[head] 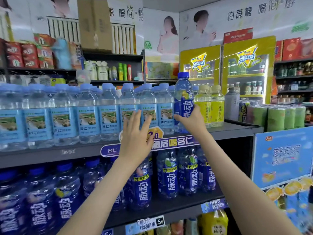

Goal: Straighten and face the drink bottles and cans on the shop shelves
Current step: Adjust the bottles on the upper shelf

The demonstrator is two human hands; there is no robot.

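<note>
left hand (135, 138), fingers (136, 117) spread, before water bottles (108, 116); right hand (192, 120) fingers grip blue bottle (183, 92).

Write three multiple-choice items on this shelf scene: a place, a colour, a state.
1. Where is the dark blue bottle that the right hand grips?
A. On the lower shelf
B. On the top shelf, between pale water bottles and yellow bottles
C. Inside the fridge

2. Its cap is
A. red
B. white
C. blue

3. The left hand is
A. open, fingers spread
B. gripping a can
C. a fist

Key: 1 B, it rises among the top row; 2 C, the cap shows blue; 3 A, its straight fingers hold nothing.
</note>
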